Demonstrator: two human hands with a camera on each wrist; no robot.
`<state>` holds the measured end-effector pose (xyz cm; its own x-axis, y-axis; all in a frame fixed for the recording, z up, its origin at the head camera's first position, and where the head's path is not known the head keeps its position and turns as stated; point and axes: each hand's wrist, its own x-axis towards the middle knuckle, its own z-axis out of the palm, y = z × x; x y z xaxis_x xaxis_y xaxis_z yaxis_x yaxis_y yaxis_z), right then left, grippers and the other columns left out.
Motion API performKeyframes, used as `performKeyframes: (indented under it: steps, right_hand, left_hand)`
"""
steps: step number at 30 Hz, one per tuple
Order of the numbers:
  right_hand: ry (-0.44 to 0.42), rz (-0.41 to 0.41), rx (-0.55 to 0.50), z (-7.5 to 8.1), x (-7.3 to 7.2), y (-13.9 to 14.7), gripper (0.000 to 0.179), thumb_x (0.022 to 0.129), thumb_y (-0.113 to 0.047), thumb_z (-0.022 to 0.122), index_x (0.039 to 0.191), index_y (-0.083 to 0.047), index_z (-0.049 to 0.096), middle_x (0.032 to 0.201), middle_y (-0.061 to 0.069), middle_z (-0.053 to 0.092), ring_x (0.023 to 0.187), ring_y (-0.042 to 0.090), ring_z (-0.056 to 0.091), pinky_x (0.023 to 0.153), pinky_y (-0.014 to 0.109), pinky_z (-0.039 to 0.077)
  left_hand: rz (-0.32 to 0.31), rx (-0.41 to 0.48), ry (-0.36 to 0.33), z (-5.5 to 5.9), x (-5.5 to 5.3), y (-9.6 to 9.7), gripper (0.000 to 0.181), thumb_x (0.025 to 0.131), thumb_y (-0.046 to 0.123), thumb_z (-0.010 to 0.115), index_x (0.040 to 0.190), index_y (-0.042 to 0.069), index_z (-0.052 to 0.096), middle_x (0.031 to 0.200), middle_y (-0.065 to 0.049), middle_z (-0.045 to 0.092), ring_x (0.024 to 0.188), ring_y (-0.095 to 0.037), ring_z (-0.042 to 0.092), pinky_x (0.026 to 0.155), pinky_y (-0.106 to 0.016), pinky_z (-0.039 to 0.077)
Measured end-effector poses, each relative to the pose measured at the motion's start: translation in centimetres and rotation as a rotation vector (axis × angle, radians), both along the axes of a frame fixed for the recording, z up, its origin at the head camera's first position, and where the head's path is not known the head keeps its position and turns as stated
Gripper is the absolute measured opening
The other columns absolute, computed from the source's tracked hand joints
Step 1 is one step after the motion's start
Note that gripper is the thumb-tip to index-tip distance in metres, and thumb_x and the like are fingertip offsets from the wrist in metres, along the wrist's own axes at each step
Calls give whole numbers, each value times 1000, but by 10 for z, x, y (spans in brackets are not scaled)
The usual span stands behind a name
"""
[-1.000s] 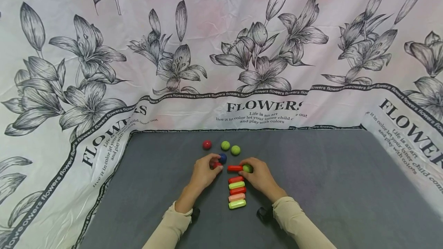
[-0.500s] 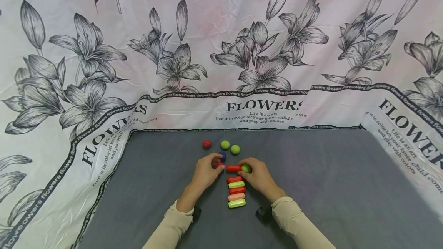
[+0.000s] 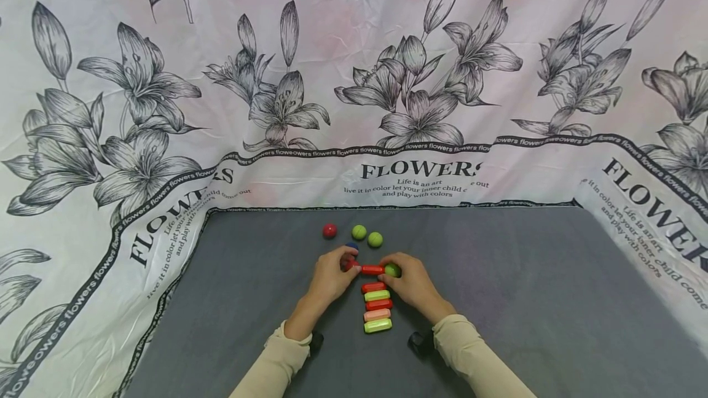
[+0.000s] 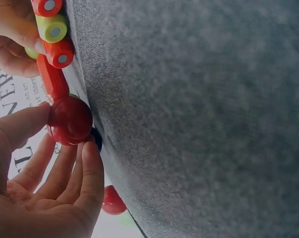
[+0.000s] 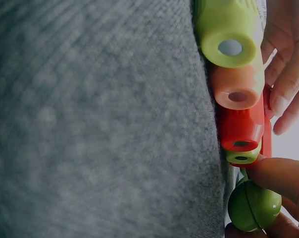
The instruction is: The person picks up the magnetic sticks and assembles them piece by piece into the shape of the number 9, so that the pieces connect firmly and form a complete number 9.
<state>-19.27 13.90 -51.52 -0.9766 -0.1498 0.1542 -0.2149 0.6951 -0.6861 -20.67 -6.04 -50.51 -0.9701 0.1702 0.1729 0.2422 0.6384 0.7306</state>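
My left hand [image 3: 329, 276] pinches a red ball [image 4: 70, 120] between thumb and fingertips. The ball sits right at the left end of a red magnetic stick [image 3: 373, 269]. At the stick's other end is a green ball [image 5: 254, 205], gripped by the thumb and fingers of my right hand [image 3: 413, 281]. Just behind the left fingers a blue ball [image 3: 351, 245] is partly hidden. Nearer to me, a column of several sticks lies side by side, with a red stick [image 3: 373, 287] at its far end, a pink stick [image 3: 377, 315] and a yellow-green stick [image 3: 378, 325] nearest.
Beyond the hands, a red ball [image 3: 329, 230] and two green balls, one left [image 3: 359, 232] and one right [image 3: 375, 239], rest on the grey tabletop [image 3: 525, 300]. A flower-printed cloth [image 3: 310, 183] borders the table at the back and sides.
My left hand has moved right, bringing its red ball up to the stick's left end and covering more of the blue ball. The right hand, with stick and green ball, has shifted slightly left.
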Motion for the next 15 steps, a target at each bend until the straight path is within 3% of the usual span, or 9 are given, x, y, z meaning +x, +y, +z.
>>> performKeyframes:
  steps: [15]
  right_hand:
    - [14, 7, 12, -1, 0, 1, 21, 83, -12, 81, 103, -12, 75, 104, 5, 72, 92, 19, 64, 83, 38, 51]
  left_hand:
    - [3, -7, -2, 0, 0, 4, 30, 87, 13, 78, 116, 9, 72, 103, -9, 76, 94, -23, 69, 83, -40, 55]
